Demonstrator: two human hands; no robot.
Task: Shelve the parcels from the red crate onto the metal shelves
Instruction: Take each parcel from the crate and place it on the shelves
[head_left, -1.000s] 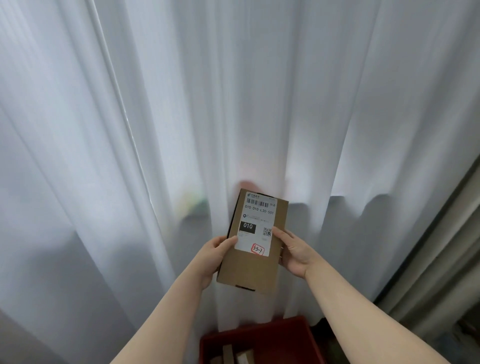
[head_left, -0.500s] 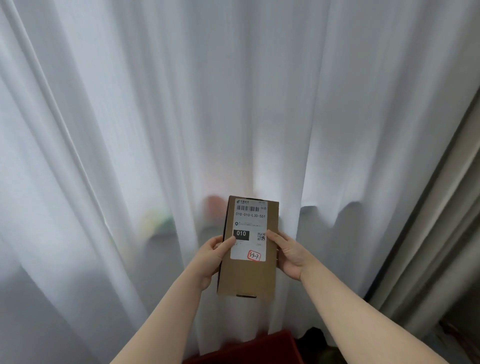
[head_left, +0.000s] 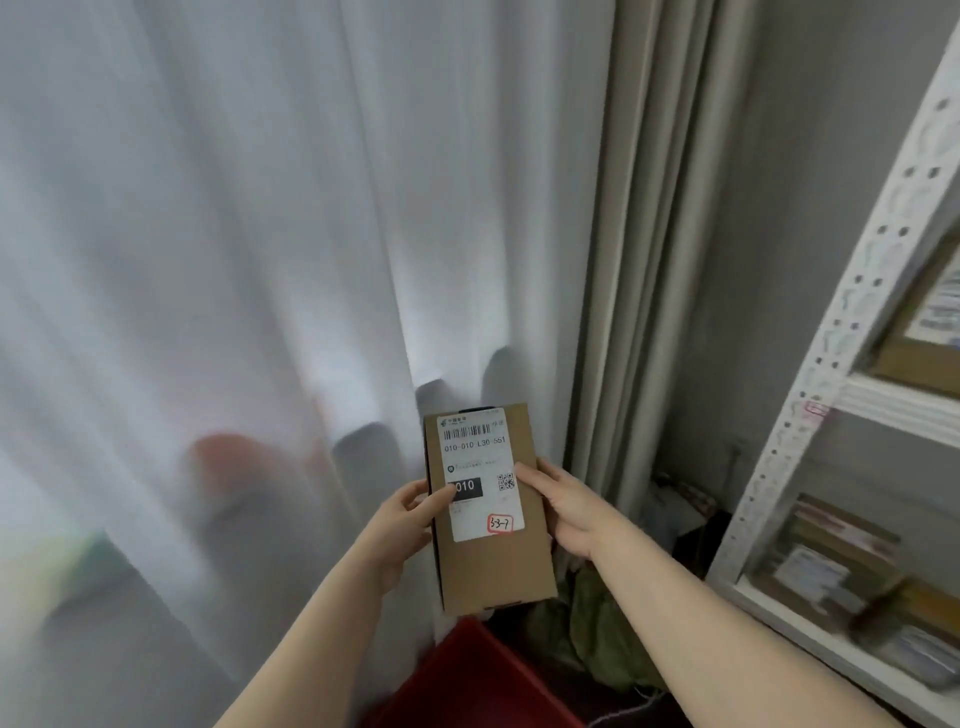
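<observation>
Sheer curtain (head_left: 260, 260) backs parcel (head_left: 488, 566) gripped by left hand (head_left: 410, 525), right hand (head_left: 563, 512); crate (head_left: 467, 680) cropped.

View has swung right — metal shelves (head_left: 852, 317) now in sight.

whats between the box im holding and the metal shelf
In the head view: the right hand gripping the box, then beige curtain and grey wall behind the gap, green bundle low down, before the metal shelf.

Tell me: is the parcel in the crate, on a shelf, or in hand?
In hand. Left hand and right hand hold the parcel upright, label toward the camera, above the crate, left of the shelves.
</observation>
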